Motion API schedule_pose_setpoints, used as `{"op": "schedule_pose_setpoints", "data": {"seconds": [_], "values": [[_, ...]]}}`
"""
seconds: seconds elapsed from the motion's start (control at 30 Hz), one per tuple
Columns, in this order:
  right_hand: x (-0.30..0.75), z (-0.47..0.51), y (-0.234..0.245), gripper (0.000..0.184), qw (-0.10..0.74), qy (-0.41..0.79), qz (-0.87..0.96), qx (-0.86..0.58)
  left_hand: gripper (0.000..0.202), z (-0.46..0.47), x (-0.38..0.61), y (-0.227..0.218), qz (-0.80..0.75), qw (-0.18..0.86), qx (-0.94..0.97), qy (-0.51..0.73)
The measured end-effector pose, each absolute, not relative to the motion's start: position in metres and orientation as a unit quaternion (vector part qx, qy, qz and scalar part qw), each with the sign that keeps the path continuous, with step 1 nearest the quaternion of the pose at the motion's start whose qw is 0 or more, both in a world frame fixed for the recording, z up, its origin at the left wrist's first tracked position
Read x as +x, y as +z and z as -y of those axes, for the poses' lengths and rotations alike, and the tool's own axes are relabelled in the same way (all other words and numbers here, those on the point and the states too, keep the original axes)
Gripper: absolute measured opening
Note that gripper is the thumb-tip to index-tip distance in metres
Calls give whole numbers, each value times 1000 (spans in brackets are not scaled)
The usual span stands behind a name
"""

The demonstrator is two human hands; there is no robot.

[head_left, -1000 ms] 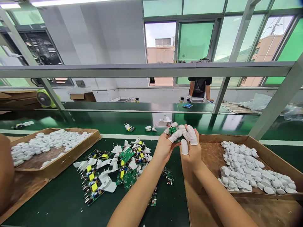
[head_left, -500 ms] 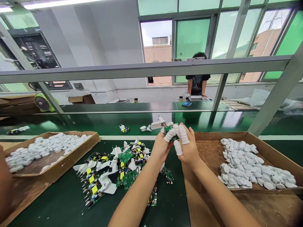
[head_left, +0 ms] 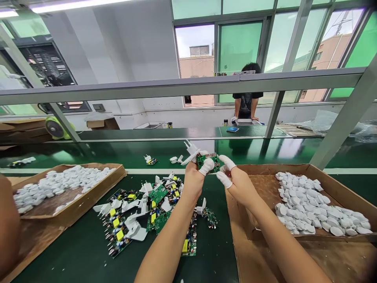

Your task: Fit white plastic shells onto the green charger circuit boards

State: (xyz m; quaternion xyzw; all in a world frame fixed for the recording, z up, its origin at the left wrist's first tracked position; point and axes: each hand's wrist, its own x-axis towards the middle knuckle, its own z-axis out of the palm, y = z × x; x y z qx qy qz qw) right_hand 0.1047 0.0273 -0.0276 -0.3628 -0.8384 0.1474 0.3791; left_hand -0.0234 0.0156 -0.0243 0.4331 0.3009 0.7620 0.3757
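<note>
My left hand [head_left: 196, 179], with white finger cots, is closed on a small green circuit board [head_left: 208, 161] that has a white plug piece [head_left: 191, 151] attached, held up above the green belt. My right hand [head_left: 235, 182], also in finger cots, sits just right of the board with its fingers curled; thumb and forefinger are close together at the board's right edge. Whether they still touch the board I cannot tell. Below my arms lies a pile of green circuit boards and white plug housings [head_left: 141, 214].
A cardboard tray of white caps [head_left: 312, 206] lies at the right, another such tray [head_left: 59, 184] at the left. A few loose parts [head_left: 150, 160] rest on the far belt. A person [head_left: 246, 100] stands at the far bench. A metal rail [head_left: 188, 86] crosses overhead.
My left hand has lifted the board slightly and turned it, so the white plug piece points up-left. My right hand has drawn a little to the right, away from the board.
</note>
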Motion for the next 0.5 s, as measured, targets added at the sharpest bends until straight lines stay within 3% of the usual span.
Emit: {"op": "schedule_pose_setpoints", "data": {"seconds": [0.17, 0.33, 0.5], "values": [[98, -19, -26, 55, 327, 142, 856, -374, 24, -12, -23, -28, -310, 379, 449, 748], [93, -11, -26, 49, 302, 79, 848, -428, 34, -8, -22, -33, -336, 400, 475, 708], [93, -9, -26, 50, 337, 85, 856, -383, 24, -1, -19, -26, -396, 267, 486, 732]]}}
